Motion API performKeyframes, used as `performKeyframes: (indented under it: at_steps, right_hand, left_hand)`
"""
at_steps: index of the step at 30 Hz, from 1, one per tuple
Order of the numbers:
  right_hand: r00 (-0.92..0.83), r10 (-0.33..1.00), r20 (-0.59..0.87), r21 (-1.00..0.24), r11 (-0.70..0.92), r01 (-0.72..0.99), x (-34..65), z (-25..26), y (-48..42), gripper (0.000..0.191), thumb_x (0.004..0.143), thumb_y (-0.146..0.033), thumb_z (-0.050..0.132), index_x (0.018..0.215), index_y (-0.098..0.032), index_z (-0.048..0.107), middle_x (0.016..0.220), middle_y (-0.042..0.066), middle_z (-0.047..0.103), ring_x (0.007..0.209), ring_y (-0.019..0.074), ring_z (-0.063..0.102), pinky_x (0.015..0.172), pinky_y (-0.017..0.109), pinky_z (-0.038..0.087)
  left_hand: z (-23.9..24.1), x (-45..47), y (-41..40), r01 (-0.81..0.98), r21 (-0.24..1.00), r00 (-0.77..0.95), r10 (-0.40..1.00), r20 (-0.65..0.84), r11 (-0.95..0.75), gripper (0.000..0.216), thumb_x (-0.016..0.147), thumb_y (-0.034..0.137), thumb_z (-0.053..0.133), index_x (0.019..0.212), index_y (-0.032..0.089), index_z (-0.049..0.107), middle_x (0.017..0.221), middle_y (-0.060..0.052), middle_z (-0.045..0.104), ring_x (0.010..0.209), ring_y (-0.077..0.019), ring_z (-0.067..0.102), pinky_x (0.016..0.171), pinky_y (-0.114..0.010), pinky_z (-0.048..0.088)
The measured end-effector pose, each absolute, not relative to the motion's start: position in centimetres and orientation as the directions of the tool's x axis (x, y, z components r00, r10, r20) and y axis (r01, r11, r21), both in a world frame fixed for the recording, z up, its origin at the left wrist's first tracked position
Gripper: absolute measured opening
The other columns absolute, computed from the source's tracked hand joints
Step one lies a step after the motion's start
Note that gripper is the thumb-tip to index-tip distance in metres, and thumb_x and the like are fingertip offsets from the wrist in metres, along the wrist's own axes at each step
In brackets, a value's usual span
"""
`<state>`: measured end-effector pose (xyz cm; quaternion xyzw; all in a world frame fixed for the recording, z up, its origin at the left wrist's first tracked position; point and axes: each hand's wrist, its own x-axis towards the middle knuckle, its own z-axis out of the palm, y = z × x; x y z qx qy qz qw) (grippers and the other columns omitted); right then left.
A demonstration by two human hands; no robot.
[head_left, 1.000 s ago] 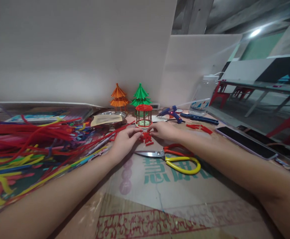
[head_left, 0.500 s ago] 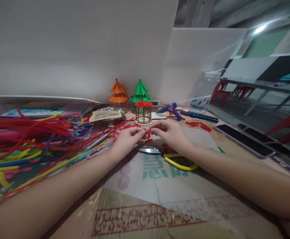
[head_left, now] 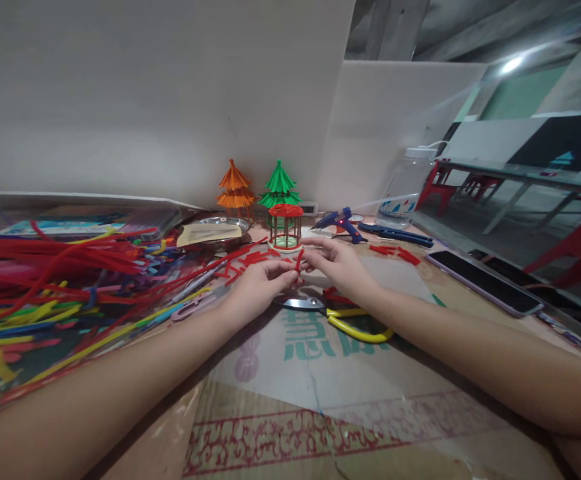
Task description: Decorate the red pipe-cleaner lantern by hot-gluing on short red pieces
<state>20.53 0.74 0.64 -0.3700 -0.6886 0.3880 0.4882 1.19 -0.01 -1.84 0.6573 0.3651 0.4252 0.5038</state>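
Note:
My left hand point(head_left: 258, 285) and my right hand point(head_left: 339, 264) meet above the cardboard, fingers pinched on small red stick pieces point(head_left: 298, 261). The left fingers curl round a few short red bits; the right thumb and fingers pinch one upright piece. Just behind the hands stands a small red-roofed pavilion model point(head_left: 285, 229). Scissors with yellow and red handles point(head_left: 358, 323) lie under the right wrist.
A heap of coloured pipe cleaners point(head_left: 55, 287) fills the left. Orange point(head_left: 235, 189) and green point(head_left: 280, 186) pagoda models stand by the wall, with a metal dish point(head_left: 220, 230), a blue glue gun point(head_left: 341, 223), a plastic jar point(head_left: 404, 189), loose red pieces point(head_left: 398, 253) and a phone point(head_left: 485, 283).
Both hands have lifted off the cardboard and come slightly nearer, taking red pieces up with them; the pile that lay between them is gone from the board.

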Motion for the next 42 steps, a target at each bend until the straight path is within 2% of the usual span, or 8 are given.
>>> performKeyframes:
  at_steps: [3,7,14,21,30,37,42]
  right_hand:
    - [-0.284,0.904,0.319,-0.918,0.369,0.143,20.7,0.7,1.1,0.029,0.083,-0.044,0.073,0.093,-0.017,0.072,0.076,0.003,0.071,0.069,0.0169,0.067,0.070,0.033,0.056]
    - [-0.302,0.905,0.300,-0.904,0.371,0.214,20.7,0.8,0.8,0.028,0.080,-0.045,0.073,0.076,-0.017,0.069,0.068,0.000,0.066,0.063,0.0148,0.061,0.063,0.029,0.050]
    - [-0.360,0.890,0.281,-0.935,0.338,0.106,20.8,0.6,0.7,0.038,0.082,-0.055,0.072,0.082,-0.018,0.066,0.069,-0.001,0.063,0.062,0.0126,0.056,0.061,0.027,0.046]
    - [-0.360,0.869,0.338,-0.903,0.408,0.137,20.8,0.7,0.7,0.043,0.084,-0.061,0.069,0.078,-0.019,0.061,0.067,-0.002,0.060,0.064,0.0134,0.055,0.065,0.028,0.047]
    - [-0.357,0.855,0.377,-0.885,0.446,0.135,20.7,0.9,0.5,0.036,0.087,-0.054,0.066,0.077,-0.019,0.064,0.068,0.000,0.066,0.065,0.0142,0.062,0.068,0.030,0.053]
    - [-0.310,0.919,0.242,-0.943,0.297,0.147,20.4,0.3,0.6,0.031,0.076,-0.046,0.077,0.083,-0.020,0.062,0.069,-0.002,0.066,0.060,0.0138,0.062,0.056,0.026,0.050]
    - [-0.331,0.911,0.247,-0.956,0.286,0.072,20.4,0.3,0.7,0.035,0.076,-0.049,0.078,0.081,-0.020,0.060,0.069,-0.002,0.066,0.062,0.0145,0.064,0.061,0.028,0.053]
  left_hand:
    - [-1.7,1.2,-0.2,0.095,0.957,0.371,0.902,0.220,-0.273,0.028,0.084,0.042,0.071,0.094,0.015,0.075,0.091,-0.007,0.077,0.083,-0.0208,0.072,0.079,-0.032,0.056]
    - [-1.3,1.1,-0.5,0.186,0.928,0.375,0.896,0.237,-0.324,0.027,0.087,0.040,0.067,0.094,0.016,0.075,0.094,-0.006,0.078,0.087,-0.0217,0.072,0.080,-0.031,0.056]
    - [-1.1,1.4,-0.8,0.194,0.923,0.387,0.891,0.239,-0.331,0.026,0.087,0.040,0.065,0.093,0.016,0.074,0.090,-0.005,0.077,0.083,-0.0203,0.071,0.074,-0.029,0.055]
    - [-1.0,1.5,-1.0,0.207,0.917,0.398,0.886,0.238,-0.340,0.026,0.086,0.040,0.065,0.091,0.016,0.074,0.089,-0.005,0.076,0.083,-0.0201,0.071,0.075,-0.029,0.054]
    - [-0.9,1.2,-0.7,0.254,0.897,0.364,0.895,0.259,-0.363,0.026,0.086,0.041,0.066,0.091,0.017,0.076,0.091,-0.005,0.078,0.086,-0.0224,0.071,0.077,-0.030,0.053]
    - [-1.6,0.9,-0.1,0.199,0.921,0.387,0.890,0.242,-0.336,0.028,0.087,0.043,0.067,0.093,0.017,0.075,0.093,-0.005,0.077,0.086,-0.0208,0.071,0.079,-0.030,0.052]
    - [-1.9,1.0,0.4,0.030,0.975,0.400,0.897,0.189,-0.219,0.038,0.083,0.052,0.072,0.092,0.015,0.070,0.087,-0.005,0.075,0.078,-0.0182,0.069,0.078,-0.029,0.052]
